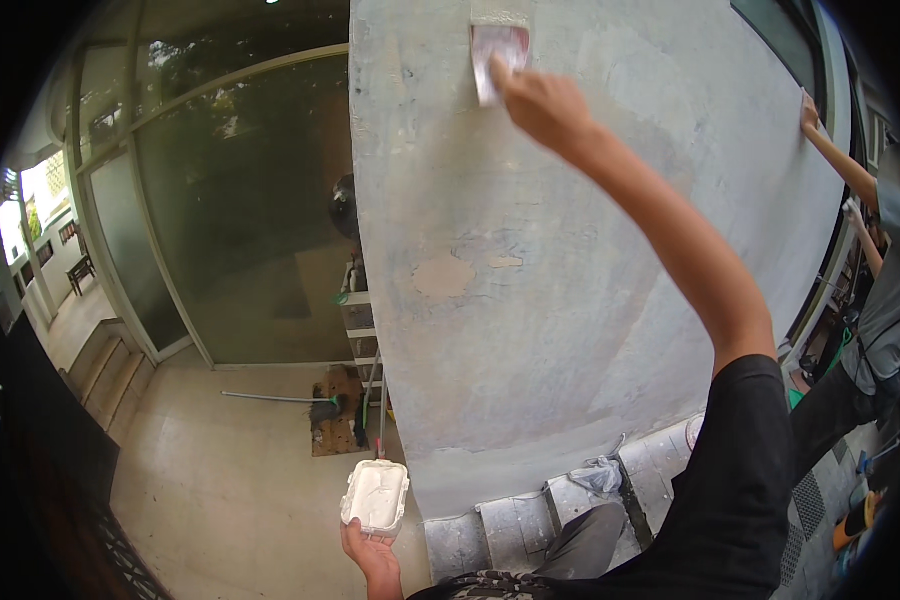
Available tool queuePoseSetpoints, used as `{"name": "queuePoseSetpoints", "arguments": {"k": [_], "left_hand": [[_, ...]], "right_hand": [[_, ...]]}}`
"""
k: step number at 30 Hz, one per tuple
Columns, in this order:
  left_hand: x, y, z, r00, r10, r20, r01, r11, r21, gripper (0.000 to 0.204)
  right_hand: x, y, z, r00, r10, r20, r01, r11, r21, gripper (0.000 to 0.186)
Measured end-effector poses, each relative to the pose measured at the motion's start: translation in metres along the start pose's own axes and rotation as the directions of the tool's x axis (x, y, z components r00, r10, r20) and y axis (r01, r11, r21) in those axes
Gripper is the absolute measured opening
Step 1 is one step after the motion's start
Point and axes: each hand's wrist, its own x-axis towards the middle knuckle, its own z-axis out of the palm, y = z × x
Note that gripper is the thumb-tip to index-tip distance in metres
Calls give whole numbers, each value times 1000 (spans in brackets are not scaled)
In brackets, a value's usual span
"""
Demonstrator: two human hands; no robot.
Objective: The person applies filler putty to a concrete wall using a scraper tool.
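Patchy wall (pixel 570 290), right hand (pixel 548 108) grips a near-vertical scraper (pixel 490 42) toward the left edge; left hand (pixel 373 556) holds the paste tub (pixel 403 497) well below.

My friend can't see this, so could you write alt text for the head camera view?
A person's right hand holds a flat scraper against the upper part of a patchy grey wall, while the left hand holds a tub of white paste. At the far right, another person has a raised hand at the same wall.
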Motion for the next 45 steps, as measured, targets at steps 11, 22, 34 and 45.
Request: {"name": "queuePoseSetpoints", "arguments": {"k": [11,22,34,45], "left_hand": [[2,3,-1,1000,-10,0,10,999,-47,49],[-2,-10,2,997,-53,49,52,999,8,60],[2,-6,14,989,-72,128,61,994,89,58],[6,-13,11,997,-69,44,69,998,11,49]], "right_hand": [[-30,4,-71,994,-11,-110,21,995,93,24],[43,52,-56,994,93,-60,-93,996,-3,20],[-3,23,-65,989,18,-145,-1,993,119,18],[9,8,-31,994,-44,-100,57,991,125,15]]}}
